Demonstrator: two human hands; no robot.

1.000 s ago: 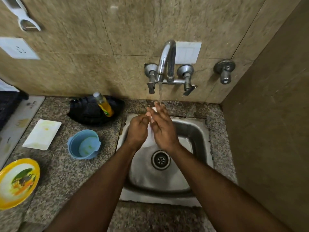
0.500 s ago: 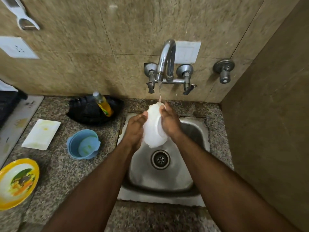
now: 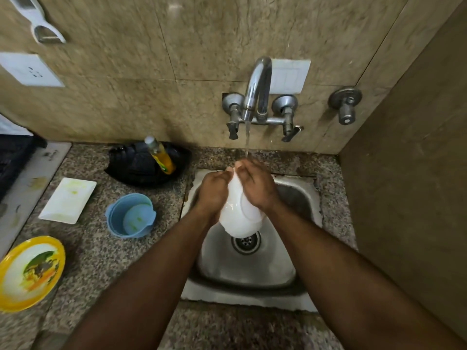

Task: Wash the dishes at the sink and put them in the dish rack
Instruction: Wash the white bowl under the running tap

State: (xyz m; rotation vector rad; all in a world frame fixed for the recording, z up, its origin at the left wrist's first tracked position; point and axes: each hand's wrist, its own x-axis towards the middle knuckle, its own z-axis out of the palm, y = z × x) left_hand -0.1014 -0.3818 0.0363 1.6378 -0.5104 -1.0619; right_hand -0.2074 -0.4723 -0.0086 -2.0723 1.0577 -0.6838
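Both hands hold one white bowl (image 3: 238,218) over the sink (image 3: 298,198), tipped on its edge so that its underside faces the camera. On the bowl's left side the left hand (image 3: 213,192) grips with curled fingers, and the right hand (image 3: 255,185) lies over the bowl's upper right part with its fingers curled onto the rim. The fingertips of the two hands nearly meet at the top of the bowl. Water runs in a thin stream from the tap (image 3: 257,89) on the wall behind the sink, and it falls onto the fingers at the bowl's top edge. The lower edge of the bowl hangs just above the sink's drain (image 3: 246,245).

Left of the sink, on the speckled stone counter (image 3: 101,261), stands a blue cup (image 3: 131,215) with a little green residue inside. Further left of the sink lies a white rectangular plate (image 3: 68,200) with yellowish stains. At the far left, toward the near edge of the counter, is a yellow-rimmed bowl (image 3: 30,272) with food remains. Behind the blue cup, against the wall, sits a black dish (image 3: 134,165), and a bottle of yellow liquid (image 3: 161,156) leans in it. Right of the tap a separate round valve (image 3: 345,102) is fixed to the wall.
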